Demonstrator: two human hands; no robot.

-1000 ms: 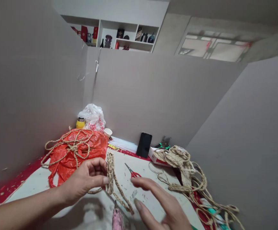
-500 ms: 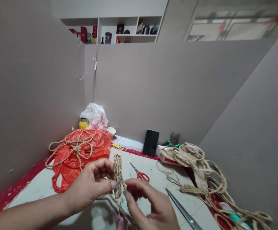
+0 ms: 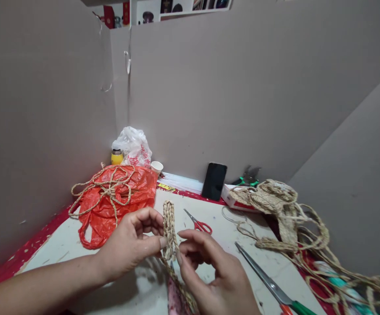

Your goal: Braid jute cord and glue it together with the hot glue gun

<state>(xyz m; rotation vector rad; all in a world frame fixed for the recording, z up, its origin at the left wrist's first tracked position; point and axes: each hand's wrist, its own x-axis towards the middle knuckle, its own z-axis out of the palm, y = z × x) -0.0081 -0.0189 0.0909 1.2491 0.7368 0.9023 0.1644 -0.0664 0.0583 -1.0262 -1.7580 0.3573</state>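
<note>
A short strip of braided straw cord [image 3: 169,218], laid in side-by-side rows, stands upright between my hands above the table. My left hand [image 3: 137,240] pinches its left edge between thumb and curled fingers. At the strip's lower right edge, my right hand [image 3: 214,271] has thumb and forefinger drawn together on the cord; the exact grip is partly hidden. A tail of cord runs down from the strip toward the front edge, beside a pinkish, blotched object [image 3: 174,297] that I cannot make out. Small red-handled scissors [image 3: 199,223] lie behind my right hand.
Large shears [image 3: 265,280] lie at the right. Heaped straw cord [image 3: 275,197] spills over the right side. At the left, loose cord lies on a red plastic bag [image 3: 140,183]. A phone [image 3: 214,181], paper cup [image 3: 157,166] and green-handled pliers [image 3: 247,180] stand along the back partition.
My view has tilted down and shifted left, bringing the shears' green and orange handles into sight. Both hands stay at the strip, and the right fingertips have moved closer against its lower edge.
</note>
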